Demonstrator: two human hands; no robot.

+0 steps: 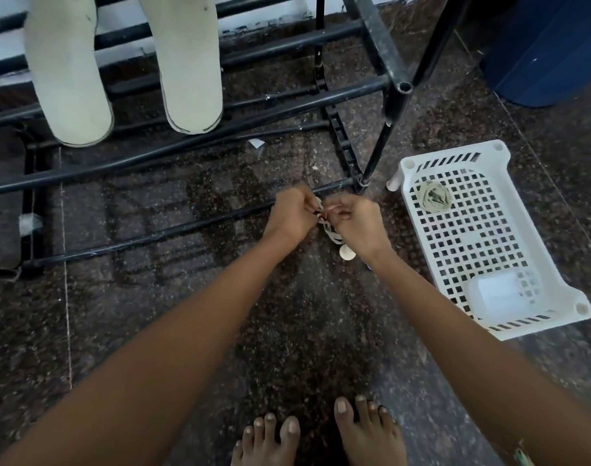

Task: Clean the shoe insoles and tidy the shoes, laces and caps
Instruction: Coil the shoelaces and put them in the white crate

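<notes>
A pale shoelace (331, 234) is held low over the floor (287, 331), just in front of the bottom bar of the shoe rack (371, 85). It is pinched from both sides: the fingers of the left hand (292, 213) and of the right hand (356, 223) are curled together on it, the two hands almost touching. A short looped length is seen hanging below the right hand; the rest is hidden by the fingers.

The shoelace is judged light, limp and without stiffness of its own. A coil is expected to spring loose if released, so it is best gripped across the wound turns, with the free end kept pinched. No risk of breakage is noted.

A rolled lace (434, 196) is already lodged in the white basket (408, 166) to the right. Two insoles (68, 79) are laid across the rack's upper bars.
</notes>
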